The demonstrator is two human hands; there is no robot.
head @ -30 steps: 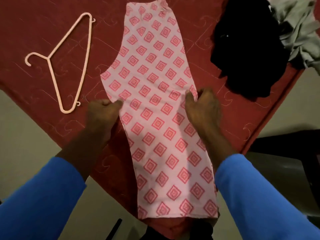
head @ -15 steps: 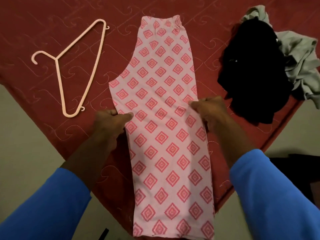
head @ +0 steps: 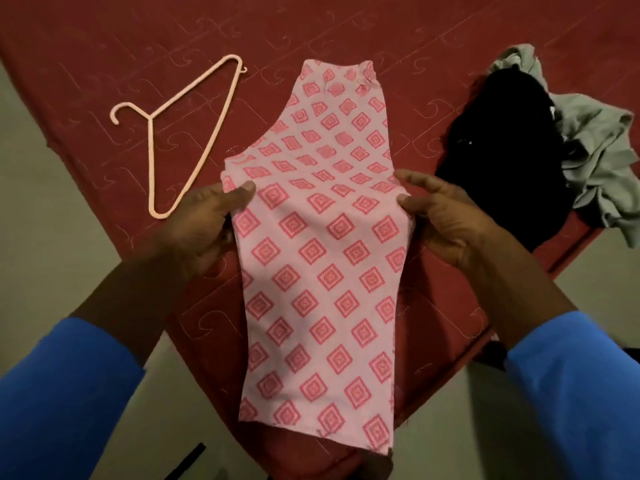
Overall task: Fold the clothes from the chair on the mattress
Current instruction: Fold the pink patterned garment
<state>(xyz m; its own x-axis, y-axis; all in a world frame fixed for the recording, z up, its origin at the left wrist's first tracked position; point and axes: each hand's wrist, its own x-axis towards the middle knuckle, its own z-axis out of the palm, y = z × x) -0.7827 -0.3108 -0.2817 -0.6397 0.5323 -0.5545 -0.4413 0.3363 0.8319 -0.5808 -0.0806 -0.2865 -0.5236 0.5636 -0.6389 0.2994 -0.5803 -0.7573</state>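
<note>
The trousers [head: 322,258] have lifted, left hand [head: 204,226] and right hand [head: 446,220] pinching their edges.

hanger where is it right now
In the head view the pink hanger lies on the red mattress at upper left, left of the patterned trousers, just beyond the left hand.

Bare mattress [head: 346,29] beyond the trousers [head: 322,258] — hanger [head: 194,133] left, clothes pile [head: 512,150] right.

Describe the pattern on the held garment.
Darker pink diamonds on pale pink, over the whole garment; head view.
</note>
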